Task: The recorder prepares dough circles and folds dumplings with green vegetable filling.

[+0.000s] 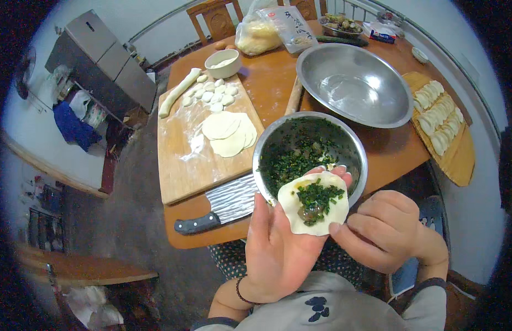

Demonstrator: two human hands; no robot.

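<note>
A round dumpling wrapper [289, 198] lies on the open palm of my left hand [276, 256]. Green chopped filling [320, 202] with a glossy lump of meat is heaped on it. My right hand [382, 231], its fingers curled, has a fingertip and thumb at the wrapper's lower right edge. Just beyond, partly covered by my left fingers, a steel bowl [360, 165] contains more chopped green filling [293, 153]. On the wooden cutting board [177, 165] at left are a stack of flat wrappers [229, 134], several small dough pieces [214, 93] and a dough roll [179, 93].
A cleaver [216, 209] lies at the table's near edge. Behind the filling bowl are a rolling pin [294, 97] and a large steel basin [355, 85]. Folded dumplings [438, 116] line a wooden board [458, 165] at right. A flour bowl [223, 64] stands at the back left.
</note>
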